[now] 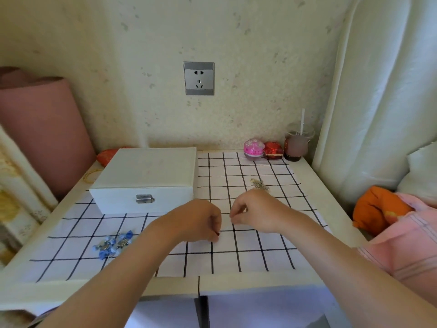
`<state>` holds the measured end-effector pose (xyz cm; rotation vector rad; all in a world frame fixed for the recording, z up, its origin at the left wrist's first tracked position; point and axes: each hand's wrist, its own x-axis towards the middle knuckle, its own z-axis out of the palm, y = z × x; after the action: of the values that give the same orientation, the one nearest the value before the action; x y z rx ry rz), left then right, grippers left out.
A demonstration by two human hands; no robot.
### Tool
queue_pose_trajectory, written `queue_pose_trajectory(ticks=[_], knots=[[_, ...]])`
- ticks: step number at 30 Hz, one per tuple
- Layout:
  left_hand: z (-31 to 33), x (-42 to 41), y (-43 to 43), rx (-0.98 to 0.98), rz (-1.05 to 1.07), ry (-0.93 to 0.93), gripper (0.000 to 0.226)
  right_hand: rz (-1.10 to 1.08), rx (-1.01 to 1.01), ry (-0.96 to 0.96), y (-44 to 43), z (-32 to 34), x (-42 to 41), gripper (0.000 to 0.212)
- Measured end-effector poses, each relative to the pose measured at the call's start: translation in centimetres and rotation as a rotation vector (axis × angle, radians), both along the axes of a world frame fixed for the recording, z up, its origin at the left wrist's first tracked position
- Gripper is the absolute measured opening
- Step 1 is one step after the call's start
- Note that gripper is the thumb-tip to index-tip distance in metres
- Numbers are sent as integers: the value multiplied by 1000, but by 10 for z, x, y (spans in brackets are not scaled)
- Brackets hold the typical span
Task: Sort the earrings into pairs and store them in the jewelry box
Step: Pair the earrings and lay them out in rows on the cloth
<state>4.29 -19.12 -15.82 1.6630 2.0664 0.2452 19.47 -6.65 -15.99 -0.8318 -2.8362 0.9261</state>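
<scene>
Zero boxed so far, judging by closed jewelry box [144, 178], far left on tabletop [165, 286]. Blue earrings [113, 243] paired near left, pale cluster [259, 184] far right, both unstored. Left hand [201, 218] curled, pinching tiny red piece [218, 233]. Right hand [253, 213] curled in pinch, contents too small to tell.

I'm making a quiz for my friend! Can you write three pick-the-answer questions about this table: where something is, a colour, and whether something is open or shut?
1. Where are the blue earrings?
A) on the cloth, in front of the box
B) on top of the box
C) inside the cup

2. What colour is the box?
A) red
B) black
C) white

3. Is the box:
A) open
B) shut
C) tipped over

Answers:
1 A, they lie on the checked cloth, nearer us than the box.
2 C, its top and front are white.
3 B, its top lies flat on it.
</scene>
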Motion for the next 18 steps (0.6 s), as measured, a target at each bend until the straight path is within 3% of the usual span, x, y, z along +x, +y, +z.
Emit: queue_pose_trajectory(ticks=[7, 12, 15, 18], knots=[[-3, -3, -34, 12, -38, -14, 5, 116, -58, -71, -33, -12, -8, 10], [-1, -16, -49, 33, -13, -26, 14, 140, 54, -82, -38, -2, -15, 21], [-2, -15, -51, 82, 9, -31, 24, 160, 37, -202, -34, 4, -14, 27], [-8, -5, -45, 87, -33, 50, 25, 188, 43, -261, -34, 4, -15, 20]])
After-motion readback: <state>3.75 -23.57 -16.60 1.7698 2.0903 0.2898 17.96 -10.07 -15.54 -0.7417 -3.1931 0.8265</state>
